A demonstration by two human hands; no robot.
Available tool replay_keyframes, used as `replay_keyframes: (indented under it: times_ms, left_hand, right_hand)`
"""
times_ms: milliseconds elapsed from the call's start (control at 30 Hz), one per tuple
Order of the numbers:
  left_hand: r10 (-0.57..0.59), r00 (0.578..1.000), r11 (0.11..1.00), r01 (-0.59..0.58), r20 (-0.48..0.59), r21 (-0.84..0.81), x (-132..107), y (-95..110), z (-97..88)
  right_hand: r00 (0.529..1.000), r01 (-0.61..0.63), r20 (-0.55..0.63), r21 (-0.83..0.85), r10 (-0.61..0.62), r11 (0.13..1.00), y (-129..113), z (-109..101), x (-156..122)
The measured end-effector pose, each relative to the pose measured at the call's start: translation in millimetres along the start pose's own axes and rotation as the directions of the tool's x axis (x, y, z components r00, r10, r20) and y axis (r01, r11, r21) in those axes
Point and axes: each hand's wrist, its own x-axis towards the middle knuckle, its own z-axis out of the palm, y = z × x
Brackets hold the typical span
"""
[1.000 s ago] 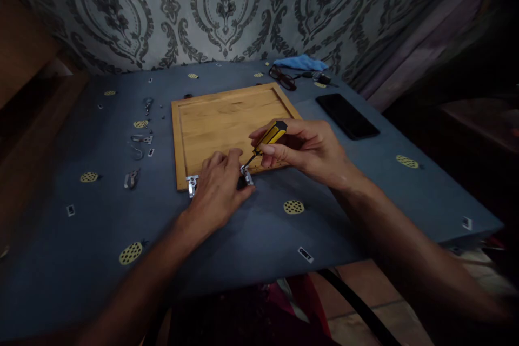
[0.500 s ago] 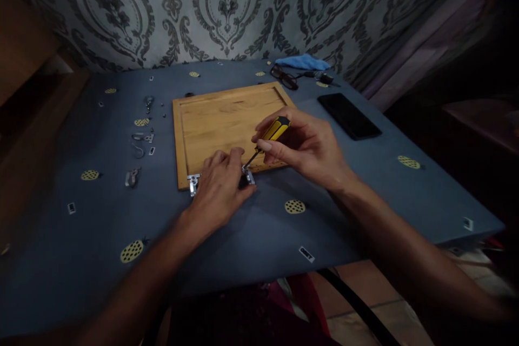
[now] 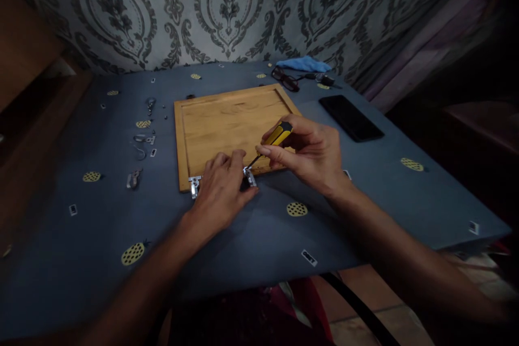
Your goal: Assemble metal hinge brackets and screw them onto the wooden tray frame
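Observation:
A wooden cabinet door panel with a raised frame lies flat on the table. Two silver cabinet hinges sit along its near edge: the left hinge and the right hinge. My left hand rests over the near edge between them, its thumb and index finger closed about the right hinge, steadying it. Between the fingertips and thumb of my right hand is a yellow-and-black screwdriver, tilted, its tip down at the right hinge. The screw under the tip is too small to make out.
Loose hinge parts and small screws lie left of the panel. A black phone is on the right. Glasses, keys and a blue cloth lie at the back, near the patterned wall.
My right hand and the screwdriver handle have shifted slightly right and down, with the fingers rolled a little around the handle. My left hand stays in place on the panel.

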Motion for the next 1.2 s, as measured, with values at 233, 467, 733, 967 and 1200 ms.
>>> replay_keyframes:
  times_ms: [233, 467, 733, 967, 1200]
  left_hand:
    - [0.001, 1.000, 1.000, -0.001, 0.016, 0.003, 0.6, 0.2, -1.0]
    - [-0.004, 1.000, 1.000, 0.004, 0.019, -0.006, 0.0, 1.5, -2.1]
    - [-0.025, 0.999, 1.000, 0.026, 0.037, -0.016, 0.4, 3.2, -3.9]
    - [-0.015, 0.999, 1.000, 0.016, 0.035, -0.016, 0.4, 3.1, -3.5]
    - [-0.020, 0.999, 1.000, 0.020, 0.047, -0.004, 1.7, 4.4, -4.9]
  right_hand:
    - [0.952, 0.096, -0.299, 0.097, -0.063, 0.991, -10.8, 3.0, -4.7]
    - [0.984, -0.004, -0.180, -0.054, -0.006, 0.999, -3.6, 0.7, -9.9]
    - [0.989, -0.004, -0.148, -0.027, 0.000, 1.000, -1.7, 3.0, -8.6]
    - [0.992, -0.004, -0.128, -0.054, -0.003, 0.999, 0.1, 2.6, -10.6]
    - [0.981, 0.192, 0.020, -0.219, -0.192, 0.957, 0.3, -2.7, -9.1]
